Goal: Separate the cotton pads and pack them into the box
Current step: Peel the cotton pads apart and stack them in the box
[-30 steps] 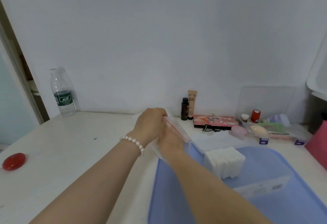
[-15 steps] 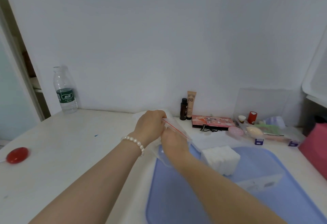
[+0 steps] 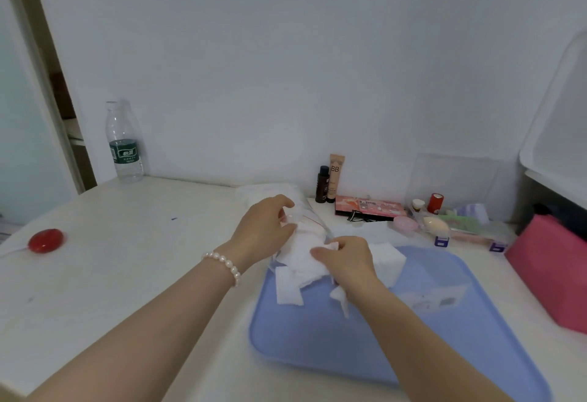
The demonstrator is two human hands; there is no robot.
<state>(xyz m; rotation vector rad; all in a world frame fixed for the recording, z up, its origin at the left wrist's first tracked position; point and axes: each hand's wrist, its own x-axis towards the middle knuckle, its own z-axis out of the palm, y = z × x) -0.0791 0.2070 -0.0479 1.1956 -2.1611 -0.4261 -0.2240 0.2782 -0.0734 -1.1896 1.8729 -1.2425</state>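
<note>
White cotton pads (image 3: pixel 305 258) pinched by right hand (image 3: pixel 347 262), left hand (image 3: pixel 263 227) gripping bag (image 3: pixel 313 222).

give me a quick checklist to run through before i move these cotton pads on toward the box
1. Left hand grips the zip bag at its mouth: ok.
2. Right hand holds the pulled-out clump of cotton pads: ok.
3. Pads separated: not ok, they come out bunched together.
4. No strays: not ok, a loose pad lies at the edge of the blue tray.
5. Neat stack of pads sits upright on the tray behind the right hand: ok.
6. Clear box open and ready: cannot tell, it is transparent and blurred.
</note>
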